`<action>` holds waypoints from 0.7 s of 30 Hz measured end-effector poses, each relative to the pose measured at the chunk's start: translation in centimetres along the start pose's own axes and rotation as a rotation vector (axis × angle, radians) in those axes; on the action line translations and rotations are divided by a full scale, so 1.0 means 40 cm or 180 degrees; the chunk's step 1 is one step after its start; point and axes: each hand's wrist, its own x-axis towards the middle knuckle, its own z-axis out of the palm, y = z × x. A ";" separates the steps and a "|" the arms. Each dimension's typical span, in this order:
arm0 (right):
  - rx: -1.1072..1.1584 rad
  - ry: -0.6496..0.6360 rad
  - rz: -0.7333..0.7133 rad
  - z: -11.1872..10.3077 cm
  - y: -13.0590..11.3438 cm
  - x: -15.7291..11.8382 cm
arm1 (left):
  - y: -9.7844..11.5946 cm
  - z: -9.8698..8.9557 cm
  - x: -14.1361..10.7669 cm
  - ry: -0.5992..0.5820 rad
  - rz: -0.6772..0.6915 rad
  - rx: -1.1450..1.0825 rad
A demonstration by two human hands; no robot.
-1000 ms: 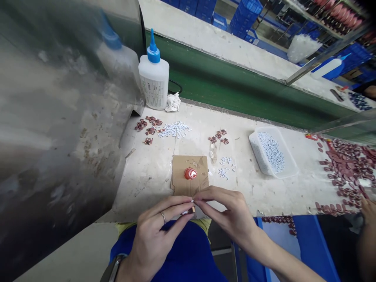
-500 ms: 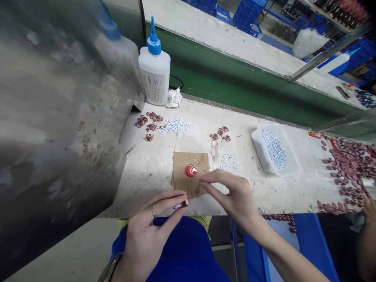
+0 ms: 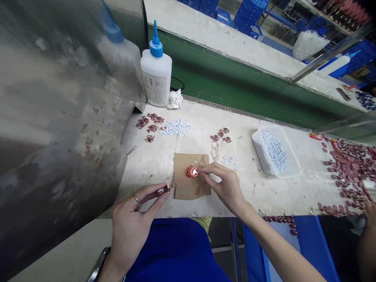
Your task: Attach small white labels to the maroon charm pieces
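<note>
Out to the left, the small brown piece (image 3: pixel 163 189) has moved since the earlier view, carried by my left hand (image 3: pixel 132 219), while my right hand (image 3: pixel 225 187) has gone forward to the red cup (image 3: pixel 192 171). That leaves my hands well apart, so I judge that work on the piece pauses while the right one is busy at the cup. My left fingers are clamped on the piece, just left of the cardboard (image 3: pixel 188 192); my right thumb and forefinger meet at the cup's edge, and whether they pinch anything is too small to tell.

The piece is dark, with pale patches and a tan end. Round and glossy, the cup shows white inside; it sits on the matt, stained, ragged-edged cardboard. Just right lie loose white bits (image 3: pixel 230 161), tiny and slim, with knobbly brown figures (image 3: pixel 221 135) beyond. Farther out stand a plastic bottle (image 3: pixel 157 78) with a tapered blue nozzle, beside crumpled tissue (image 3: pixel 175 100), and a translucent tub (image 3: pixel 294 166), all on the pale, smeared tabletop (image 3: pixel 249 197).
</note>
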 end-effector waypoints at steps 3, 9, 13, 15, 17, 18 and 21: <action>0.0033 0.0016 -0.0007 0.001 0.002 0.002 | 0.002 0.006 0.006 -0.0082 0.0138 0.0024; 0.0739 0.0213 0.0303 -0.021 -0.064 -0.007 | 0.039 0.021 -0.001 -0.0199 0.0280 0.0021; 0.1283 0.0111 0.0307 -0.037 -0.151 -0.023 | 0.068 0.025 -0.010 -0.0212 0.0586 0.0179; 0.1430 0.0045 0.0211 -0.037 -0.181 -0.030 | 0.076 0.024 -0.012 -0.0289 0.0810 0.0197; 0.1517 -0.0042 0.0167 -0.035 -0.195 -0.034 | 0.080 0.023 -0.012 -0.0356 0.0899 0.0177; 0.1544 -0.0082 0.0167 -0.033 -0.197 -0.036 | 0.081 0.023 -0.013 -0.0370 0.0891 0.0173; 0.1605 -0.0158 0.0163 -0.028 -0.194 -0.038 | 0.080 0.026 -0.012 -0.0378 0.0888 0.0119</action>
